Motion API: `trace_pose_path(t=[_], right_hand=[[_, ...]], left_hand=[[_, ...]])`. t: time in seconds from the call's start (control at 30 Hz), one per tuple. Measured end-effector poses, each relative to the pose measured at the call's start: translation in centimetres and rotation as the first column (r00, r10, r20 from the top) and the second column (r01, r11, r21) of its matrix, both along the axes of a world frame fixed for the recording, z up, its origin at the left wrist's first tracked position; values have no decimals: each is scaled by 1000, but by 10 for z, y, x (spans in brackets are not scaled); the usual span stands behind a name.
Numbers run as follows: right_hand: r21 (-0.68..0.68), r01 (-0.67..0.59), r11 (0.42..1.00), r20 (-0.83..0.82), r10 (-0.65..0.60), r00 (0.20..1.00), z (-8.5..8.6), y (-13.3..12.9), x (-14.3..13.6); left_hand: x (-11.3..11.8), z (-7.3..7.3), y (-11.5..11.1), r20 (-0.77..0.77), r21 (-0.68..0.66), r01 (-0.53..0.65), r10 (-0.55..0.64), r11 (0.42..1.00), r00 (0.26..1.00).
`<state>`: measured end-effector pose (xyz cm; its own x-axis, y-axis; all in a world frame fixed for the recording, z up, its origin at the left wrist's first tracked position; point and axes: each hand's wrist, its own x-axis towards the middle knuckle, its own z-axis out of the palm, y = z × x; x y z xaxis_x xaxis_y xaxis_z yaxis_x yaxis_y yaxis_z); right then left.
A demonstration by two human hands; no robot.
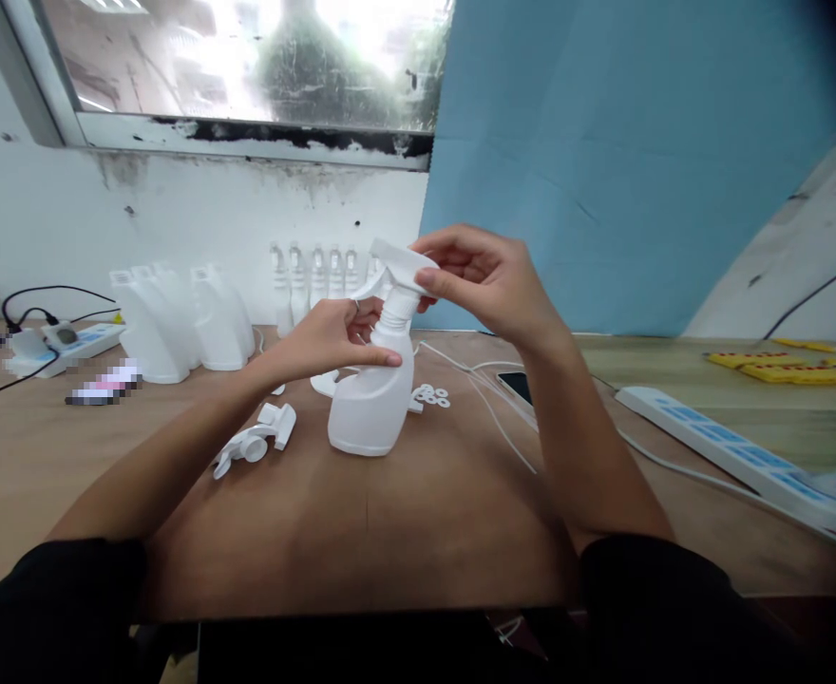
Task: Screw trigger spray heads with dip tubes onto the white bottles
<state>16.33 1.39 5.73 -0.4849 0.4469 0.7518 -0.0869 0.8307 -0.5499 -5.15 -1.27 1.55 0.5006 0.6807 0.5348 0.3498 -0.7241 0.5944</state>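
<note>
A white spray bottle (371, 404) is held upright with a slight tilt in front of me, its base at or just above the table. My left hand (339, 337) is wrapped round the bottle's neck and shoulder, the thumb lying across the front. With thumb and fingers, my right hand (479, 275) grips the white trigger sprayer head (400, 264) on top of the neck. Loose white sprayer parts (254, 442) lie on the table left of the bottle. Small white rings (433, 395) are scattered just behind it to the right.
White bottles without sprayers (154, 328) stand at the back left, and a row of slim white sprayer pieces (318, 275) stands along the wall. A phone (516, 388), cables, a right power strip (717, 446), a left power strip (80, 344) and yellow packets (781, 368) lie around.
</note>
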Motion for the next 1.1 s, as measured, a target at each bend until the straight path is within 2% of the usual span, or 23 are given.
trace_pose_path(t=[0.13, 0.23, 0.3, 0.37, 0.47, 0.63, 0.7, 0.73, 0.77, 0.83, 0.9, 1.0, 1.1], right_hand=[[-30, -14, 999, 77, 16, 997, -5, 2, -6], [-32, -21, 999, 105, 24, 994, -8, 2, -12], [-29, -20, 999, 106, 23, 994, -10, 3, -15], [-38, -23, 999, 104, 27, 994, -11, 5, -17], [-70, -39, 997, 89, 46, 995, -11, 8, -17], [-175, -126, 976, -9, 127, 992, -25, 20, -30], [-296, -231, 927, -87, 214, 973, -38, 26, -44], [-374, -311, 874, -133, 281, 950, -46, 28, -51], [-456, -398, 796, -173, 360, 917, -54, 29, -59], [-569, -503, 650, -258, 440, 860, -67, 28, -72], [-605, -566, 559, -330, 472, 818, -77, 25, -80], [-579, -643, 502, -407, 505, 761, -83, 23, -81], [-548, -686, 478, -443, 530, 723, -85, 25, -78]], left_hand=[[-1, -10, 13, 66, -160, 10, 1, 987, 998], [-9, -7, 18, 95, -234, 32, -10, 972, 995], [-15, -1, 17, 152, -193, 43, -13, 980, 988], [-19, 8, 13, 249, -97, 31, -6, 995, 968], [-21, 19, 6, 354, 35, -38, 23, 999, 935], [-18, 19, 1, 365, 146, -102, 43, 984, 930], [-18, 17, 3, 369, 156, -99, 35, 983, 929], [-19, 17, 4, 370, 156, -104, 39, 982, 928], [-20, 17, 4, 370, 157, -113, 48, 981, 928], [-23, 19, 4, 367, 162, -135, 67, 978, 928], [-27, 22, 2, 355, 158, -147, 83, 976, 931], [-31, 26, 0, 327, 121, -139, 93, 983, 941], [-34, 26, 1, 331, 91, -112, 76, 990, 941]])
